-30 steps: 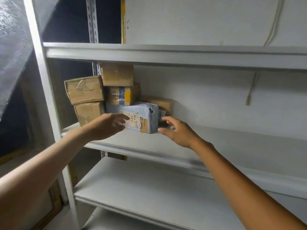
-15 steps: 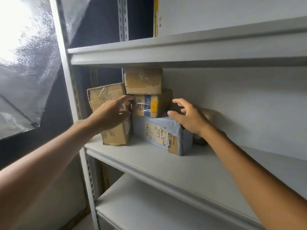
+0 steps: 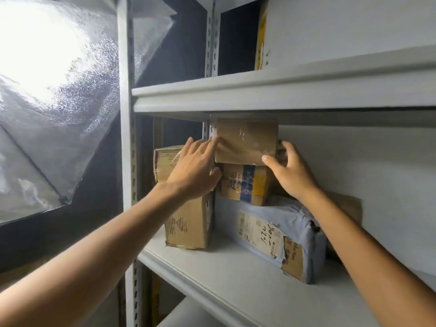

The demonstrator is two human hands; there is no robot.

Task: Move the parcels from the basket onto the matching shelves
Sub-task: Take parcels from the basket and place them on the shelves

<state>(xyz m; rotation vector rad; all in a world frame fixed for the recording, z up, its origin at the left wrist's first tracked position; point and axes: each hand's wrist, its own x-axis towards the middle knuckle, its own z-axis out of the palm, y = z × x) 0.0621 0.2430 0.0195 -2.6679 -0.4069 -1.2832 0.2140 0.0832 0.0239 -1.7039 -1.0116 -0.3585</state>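
Shelf (image 3: 236, 274) edge nearest. Grey mailer (image 3: 278, 234) is laid flat on it, long axis angled back-left, label turned forward. Two brown boxes (image 3: 188, 225) are stacked at left. Further back, taped box (image 3: 245, 182) is set on the mailer's rear end. Top box (image 3: 246, 140) is stacked on that, level, long axis left-right along the shelf, broad face forward, just under upper shelf (image 3: 259, 90). Left hand (image 3: 195, 171): fingers straight, tips pressed to top box's left edge. Right hand (image 3: 290, 171): thumb on its front face, fingers curled round its right end. Half a second earlier both hands were lower, at taped-box level; stack order unchanged.
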